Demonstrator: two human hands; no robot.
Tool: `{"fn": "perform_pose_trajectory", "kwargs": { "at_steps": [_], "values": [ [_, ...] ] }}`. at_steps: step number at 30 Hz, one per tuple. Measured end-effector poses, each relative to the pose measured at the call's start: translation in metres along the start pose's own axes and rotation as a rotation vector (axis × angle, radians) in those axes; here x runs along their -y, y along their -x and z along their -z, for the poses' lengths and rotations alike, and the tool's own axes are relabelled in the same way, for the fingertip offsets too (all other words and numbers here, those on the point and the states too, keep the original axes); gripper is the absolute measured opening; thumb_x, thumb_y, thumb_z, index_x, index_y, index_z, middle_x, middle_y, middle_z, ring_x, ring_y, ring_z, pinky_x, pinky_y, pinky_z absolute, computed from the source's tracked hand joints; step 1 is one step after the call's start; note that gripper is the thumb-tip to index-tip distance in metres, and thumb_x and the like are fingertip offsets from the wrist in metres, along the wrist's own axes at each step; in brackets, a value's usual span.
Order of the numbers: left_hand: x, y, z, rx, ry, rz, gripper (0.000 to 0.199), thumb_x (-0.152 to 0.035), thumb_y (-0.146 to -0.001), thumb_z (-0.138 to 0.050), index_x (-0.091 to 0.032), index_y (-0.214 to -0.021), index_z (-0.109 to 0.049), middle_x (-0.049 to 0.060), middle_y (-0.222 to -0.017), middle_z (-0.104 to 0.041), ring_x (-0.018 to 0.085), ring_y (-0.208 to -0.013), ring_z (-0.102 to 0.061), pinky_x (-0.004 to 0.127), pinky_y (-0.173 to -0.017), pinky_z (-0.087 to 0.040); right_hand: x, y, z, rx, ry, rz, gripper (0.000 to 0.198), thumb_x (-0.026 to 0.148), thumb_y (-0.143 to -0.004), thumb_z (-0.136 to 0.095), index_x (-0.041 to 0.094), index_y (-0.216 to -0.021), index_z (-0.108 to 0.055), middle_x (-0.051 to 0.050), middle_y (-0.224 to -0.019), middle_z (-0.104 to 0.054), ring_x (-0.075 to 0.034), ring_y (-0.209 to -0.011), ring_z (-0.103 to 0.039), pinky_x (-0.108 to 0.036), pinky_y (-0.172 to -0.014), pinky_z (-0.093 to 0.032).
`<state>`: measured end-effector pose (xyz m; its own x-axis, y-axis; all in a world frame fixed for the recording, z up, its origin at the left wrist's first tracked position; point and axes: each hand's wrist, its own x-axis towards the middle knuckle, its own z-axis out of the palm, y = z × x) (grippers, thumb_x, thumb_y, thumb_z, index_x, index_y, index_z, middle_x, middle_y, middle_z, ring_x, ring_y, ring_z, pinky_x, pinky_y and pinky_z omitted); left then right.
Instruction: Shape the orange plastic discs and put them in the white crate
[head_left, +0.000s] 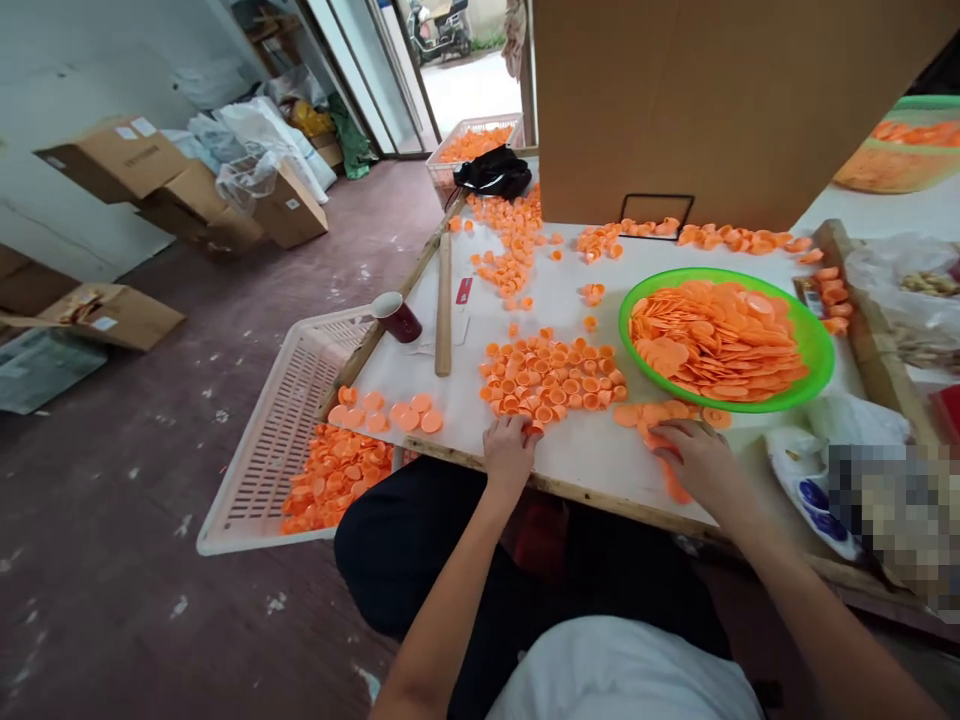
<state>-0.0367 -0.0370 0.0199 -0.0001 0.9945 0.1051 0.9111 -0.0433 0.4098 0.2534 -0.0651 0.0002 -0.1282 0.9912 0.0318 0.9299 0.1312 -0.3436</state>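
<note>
A: Where do the pieces lie, with you reading the clock from the main pile and twelve straight ahead?
B: Your small orange cups (551, 375) sit heaped at the centre, on the white table (585, 450). Your flat orange discs (637, 413) lie loose at four o'clock, near the table's front edge.

A: And your hands?
B: Your left hand (508, 450) is at seven o'clock, fingers bent down against the nearest cups. Your right hand (694, 460) is at four, fingers curved over the loose discs. Your own fingers hide their tips, so I cannot fairly tell whether either hand grips a piece.

A: What stands around you?
B: At three o'clock you have a green bowl (817, 355) full of discs. Toward ten lies a wooden stick (444, 310), with a dark red mug (401, 322) just beyond it. Between eight and nine, more discs lie near the corner; past them, on the floor, is a pale basket (255, 430) partly filled with orange pieces. A cardboard panel (720, 110) rises at one, and a black pouch (495, 172) lies between eleven and twelve.
</note>
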Motion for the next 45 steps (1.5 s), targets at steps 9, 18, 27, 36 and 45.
{"fn": "perform_pose_trajectory", "kwargs": {
  "at_steps": [9, 18, 27, 36, 45],
  "values": [
    [0.013, -0.005, -0.027, 0.029, 0.018, -0.042, 0.033, -0.039, -0.077, -0.073, -0.022, -0.103, -0.061, 0.007, -0.096, -0.061, 0.025, -0.093, -0.057, 0.040, -0.084, -0.043, -0.030, -0.005, -0.035, -0.004, 0.039, -0.002, 0.030, 0.037, -0.088, -0.053, 0.023, -0.112, -0.066, -0.012, -0.112, -0.063, -0.032, -0.106, -0.054, -0.046, -0.090, -0.041],
    [0.002, -0.004, -0.024, 0.181, 0.432, -0.078, 0.025, -0.010, -0.081, -0.055, -0.020, -0.104, -0.058, 0.005, -0.102, -0.056, 0.017, -0.092, -0.059, 0.031, -0.083, -0.052, -0.021, -0.012, -0.020, -0.044, 0.015, -0.012, 0.031, 0.036, -0.084, -0.064, 0.023, -0.112, -0.064, -0.011, -0.107, -0.062, -0.030, -0.104, -0.054, -0.041, -0.088, -0.039],
    [-0.016, -0.003, -0.020, 0.286, 0.446, -0.142, 0.026, -0.002, -0.078, -0.054, -0.020, -0.096, -0.062, 0.004, -0.097, -0.061, 0.020, -0.097, -0.058, 0.036, -0.087, -0.051, 0.000, -0.028, -0.015, -0.073, 0.028, 0.008, 0.014, 0.026, -0.082, -0.066, 0.020, -0.094, -0.071, -0.009, -0.103, -0.065, -0.026, -0.095, -0.057, -0.039, -0.084, -0.039],
    [-0.004, 0.009, -0.016, 0.308, 0.484, -0.098, 0.027, -0.019, -0.086, -0.056, -0.020, -0.113, -0.060, 0.008, -0.114, -0.061, 0.021, -0.105, -0.058, 0.036, -0.087, -0.051, -0.003, -0.022, -0.007, -0.248, -0.097, -0.066, 0.022, 0.026, -0.094, -0.046, 0.019, -0.095, -0.067, -0.010, -0.100, -0.066, -0.026, -0.096, -0.056, -0.039, -0.087, -0.039],
    [-0.009, -0.001, -0.004, 0.444, 0.637, 0.187, 0.027, -0.038, -0.086, -0.053, -0.016, -0.094, -0.066, 0.005, -0.080, -0.069, 0.017, -0.068, -0.064, 0.027, -0.064, -0.051, 0.090, -0.029, -0.043, 0.036, -0.715, -0.074, 0.014, 0.027, -0.090, -0.051, 0.021, -0.083, -0.062, -0.002, -0.078, -0.066, -0.017, -0.073, -0.059, -0.028, -0.068, -0.043]
  ]
}}
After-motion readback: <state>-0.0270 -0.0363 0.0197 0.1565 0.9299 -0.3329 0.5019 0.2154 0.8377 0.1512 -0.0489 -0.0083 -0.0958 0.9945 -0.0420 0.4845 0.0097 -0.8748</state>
